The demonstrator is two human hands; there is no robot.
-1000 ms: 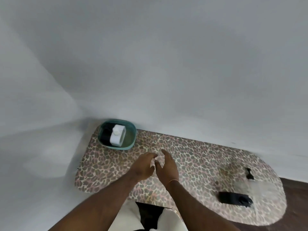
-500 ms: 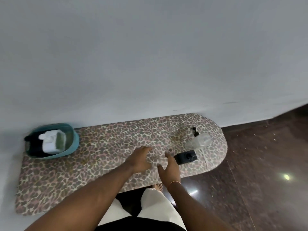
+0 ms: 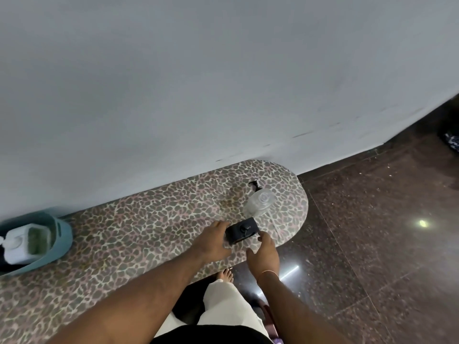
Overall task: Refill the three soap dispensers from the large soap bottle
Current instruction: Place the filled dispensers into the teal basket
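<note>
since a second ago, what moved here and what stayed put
Both hands travelled right along the leopard-print board to its rounded end. The left hand and right hand now flank the black dispenser, fingers touching or nearly touching it; no closed grip yet. The view swung right too. Unmoved: the black dispenser, the clear dispenser lying behind it, and the teal tub with the white bottle.
</note>
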